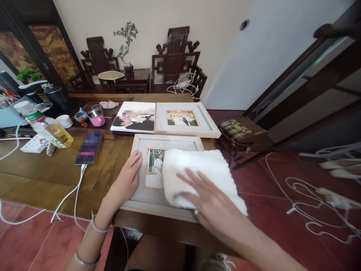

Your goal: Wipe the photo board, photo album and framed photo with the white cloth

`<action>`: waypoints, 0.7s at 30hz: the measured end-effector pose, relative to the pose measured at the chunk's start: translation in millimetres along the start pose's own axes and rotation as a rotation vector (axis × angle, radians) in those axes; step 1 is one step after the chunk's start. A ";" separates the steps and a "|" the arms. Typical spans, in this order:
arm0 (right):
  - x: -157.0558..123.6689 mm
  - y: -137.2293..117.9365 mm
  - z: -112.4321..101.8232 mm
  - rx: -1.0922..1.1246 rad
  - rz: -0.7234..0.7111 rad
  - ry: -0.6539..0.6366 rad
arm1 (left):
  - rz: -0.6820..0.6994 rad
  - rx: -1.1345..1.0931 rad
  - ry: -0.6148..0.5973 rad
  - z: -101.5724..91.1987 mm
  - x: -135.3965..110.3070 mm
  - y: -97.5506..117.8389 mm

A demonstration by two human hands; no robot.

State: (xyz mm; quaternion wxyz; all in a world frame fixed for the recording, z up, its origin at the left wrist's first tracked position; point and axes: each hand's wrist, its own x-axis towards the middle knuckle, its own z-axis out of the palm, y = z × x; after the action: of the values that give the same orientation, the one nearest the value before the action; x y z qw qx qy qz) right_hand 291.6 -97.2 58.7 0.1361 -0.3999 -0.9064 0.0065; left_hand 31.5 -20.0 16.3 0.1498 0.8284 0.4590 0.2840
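A pale wooden picture frame (152, 197) with a photo lies flat at the near edge of the wooden table (56, 169). My left hand (126, 180) rests open on the frame's left border, fingers flat. My right hand (205, 199) lies open, fingers spread, on a folded white towel (197, 165) that covers the right half of the frame.
Two more framed pictures (187, 120) (134, 117) lie behind. A phone (89, 147) with a white cable, a tipped bottle of yellow liquid (49, 130), a pink cup (96, 117) and bowls sit left. A checked bag (236, 128) rests on a stool right. Cables trail on the red floor.
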 end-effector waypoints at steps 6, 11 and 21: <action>51.0 68.8 16.5 -0.251 0.101 0.056 | -0.001 -0.041 0.001 1.5 -0.6 -3.5; 60.4 80.8 19.0 -0.289 0.017 -0.017 | -0.008 -0.041 0.041 1.9 1.6 -3.0; -22.4 -12.2 -7.2 -0.055 -0.121 0.034 | -0.005 -0.029 0.058 5.3 2.2 -4.1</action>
State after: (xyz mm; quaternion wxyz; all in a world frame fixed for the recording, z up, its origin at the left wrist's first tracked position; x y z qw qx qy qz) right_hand 299.0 -122.5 61.7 0.1405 -0.3481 -0.9263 -0.0332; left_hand 32.9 -15.8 10.7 0.1489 0.8166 0.4610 0.3139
